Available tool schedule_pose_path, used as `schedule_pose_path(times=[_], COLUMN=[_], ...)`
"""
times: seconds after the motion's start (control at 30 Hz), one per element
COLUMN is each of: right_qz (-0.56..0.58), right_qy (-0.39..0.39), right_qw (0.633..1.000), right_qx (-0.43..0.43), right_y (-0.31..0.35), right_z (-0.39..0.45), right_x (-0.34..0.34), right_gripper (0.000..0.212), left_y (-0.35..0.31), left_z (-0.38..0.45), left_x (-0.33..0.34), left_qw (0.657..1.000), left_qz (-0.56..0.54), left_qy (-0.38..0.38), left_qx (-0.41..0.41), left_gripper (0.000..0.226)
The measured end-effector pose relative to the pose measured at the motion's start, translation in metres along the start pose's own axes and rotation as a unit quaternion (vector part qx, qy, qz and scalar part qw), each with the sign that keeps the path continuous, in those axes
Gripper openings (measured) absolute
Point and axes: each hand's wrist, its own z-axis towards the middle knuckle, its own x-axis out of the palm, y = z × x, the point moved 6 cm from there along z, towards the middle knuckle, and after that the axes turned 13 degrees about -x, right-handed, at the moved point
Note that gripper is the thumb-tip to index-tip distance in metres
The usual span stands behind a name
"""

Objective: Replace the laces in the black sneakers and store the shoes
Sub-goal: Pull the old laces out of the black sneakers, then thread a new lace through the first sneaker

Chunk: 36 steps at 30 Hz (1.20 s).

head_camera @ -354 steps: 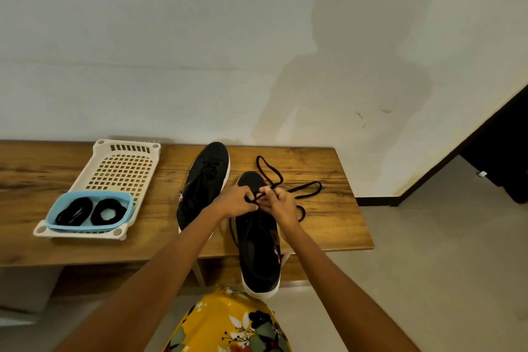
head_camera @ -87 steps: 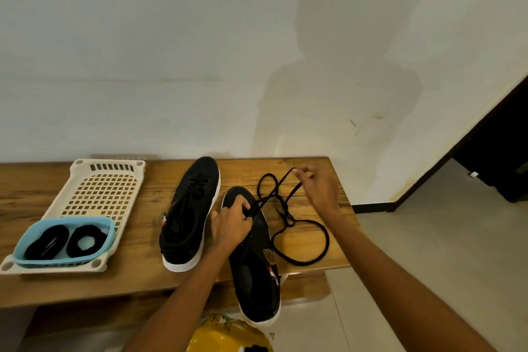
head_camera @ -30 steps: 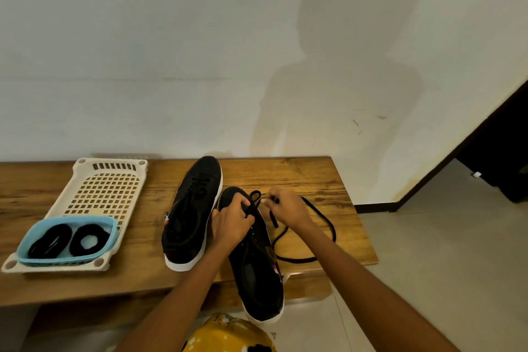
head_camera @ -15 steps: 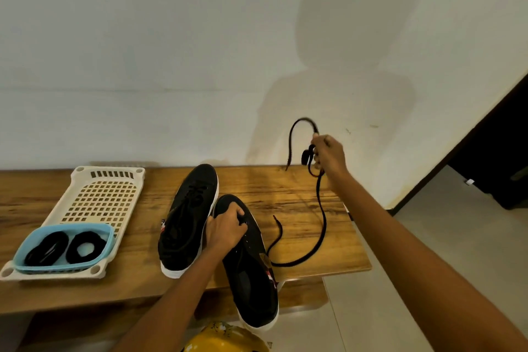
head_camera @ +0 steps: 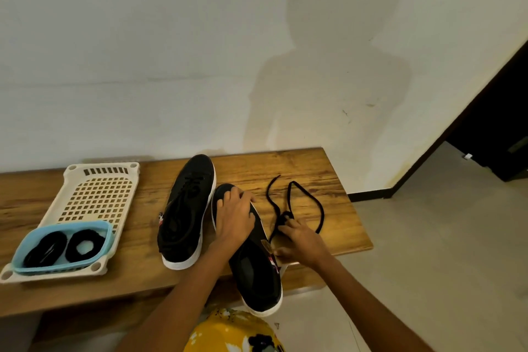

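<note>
Two black sneakers with white soles lie on the wooden bench. The left sneaker still has its lace. The right sneaker has no lace and its heel hangs over the bench's front edge. My left hand rests flat on its toe with the fingers spread. A loose black lace lies in loops on the bench to the right of it. My right hand is low over the bench, its fingertips at the near part of that lace.
A cream perforated tray sits at the left of the bench. In its near end stands a blue tub with two coiled black laces. The bench's right end borders open floor and a dark doorway.
The lace has come out of the right sneaker. My right hand, raised with the lace half a second ago, has come down to the bench, where the lace now lies. My left hand has flattened on the toe.
</note>
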Motion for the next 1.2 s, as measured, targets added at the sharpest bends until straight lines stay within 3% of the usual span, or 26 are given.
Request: schedule_pose_path(times=[0.13,0.3,0.4,0.5,0.57,0.63,0.73,0.8,0.87,0.97,1.03,1.2], right_qz=[-0.022,-0.011,0.075,0.235,0.333,0.387,0.437,0.481,0.532,0.604,0.642,0.709], right_qy=[-0.029,-0.078,-0.094,-0.149,-0.154,-0.159,-0.245,-0.334,-0.405,-0.437,-0.430,-0.398], right_qw=[0.999,0.997,0.992,0.960,0.930,0.907,0.863,0.809,0.743,0.667,0.634,0.582], right_qx=[-0.024,-0.015,0.020,0.020,-0.017,-0.045,-0.063,-0.058,-0.026,0.012,0.030,0.012], right_y=[-0.001,-0.007,-0.016,-0.004,0.016,0.036,0.055,0.058,0.055,0.063,0.078,0.126], right_z=[-0.008,-0.016,-0.015,-0.021,-0.035,-0.056,-0.094,-0.123,-0.149,-0.177,-0.184,-0.191], right_x=[0.005,0.005,-0.011,-0.066,-0.112,-0.157,-0.216,-0.244,-0.255,-0.241,-0.220,-0.173], right_gripper=[0.059,0.032,0.023,0.015,0.027,0.020,0.010,0.013,0.013,0.007,0.005,0.010], left_y=[-0.011,-0.023,-0.034,-0.051,-0.070,-0.094,-0.131,-0.145,-0.150,-0.151,-0.151,-0.155], left_z=[-0.007,-0.013,-0.018,-0.024,-0.029,-0.038,-0.060,-0.079,-0.096,-0.122,-0.131,-0.145], left_x=[-0.001,0.000,0.002,-0.004,-0.020,-0.048,-0.100,-0.130,-0.149,-0.181,-0.197,-0.220], left_qw=[1.000,0.998,0.990,0.966,0.926,0.874,0.839,0.823,0.803,0.761,0.700,0.503], left_qz=[0.006,-0.007,-0.048,-0.140,-0.262,-0.380,-0.451,-0.485,-0.522,-0.606,-0.684,-0.833], left_qy=[-0.002,0.026,0.090,0.192,0.261,0.301,0.295,0.285,0.280,0.230,0.204,0.185], left_qx=[0.027,0.058,0.094,0.101,0.071,0.049,0.071,0.077,0.059,0.011,-0.032,-0.137], left_gripper=[0.034,0.043,0.056,0.073,0.088,0.089,0.035,0.011,0.020,0.025,0.029,0.029])
